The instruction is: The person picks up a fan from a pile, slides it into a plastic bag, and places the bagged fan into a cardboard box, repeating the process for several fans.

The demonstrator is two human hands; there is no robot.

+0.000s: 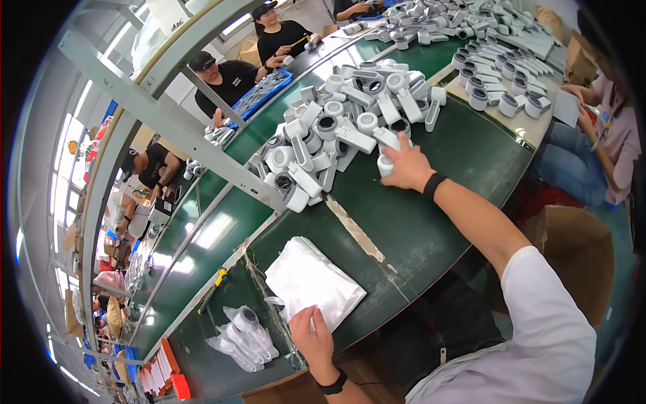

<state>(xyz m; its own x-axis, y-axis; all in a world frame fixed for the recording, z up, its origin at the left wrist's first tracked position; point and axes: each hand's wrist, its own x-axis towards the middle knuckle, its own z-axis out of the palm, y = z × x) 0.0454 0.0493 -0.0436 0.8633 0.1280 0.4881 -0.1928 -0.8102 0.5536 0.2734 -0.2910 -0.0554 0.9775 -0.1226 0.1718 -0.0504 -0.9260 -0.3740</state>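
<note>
A large heap of white and grey handheld devices with round grilled heads and flat handles (350, 114) lies on the green worktable. At its near right edge my right hand (408, 165) is closed around one such device (385, 165), its head showing beside my fingers. My left hand (313, 340) is at the near edge of a stack of clear plastic bags (313, 276). Its fingers are drawn together on a bag's edge. Left of the stack lie a few devices wrapped in clear bags (243, 338).
A yellow and black utility knife (213, 291) lies by the table's left edge, above an orange box of papers (161, 372). A metal frame post (202, 145) rises at the left. Another person (599, 128) sits at the right by rows of devices (501, 77). An open carton (572, 249) stands beside me.
</note>
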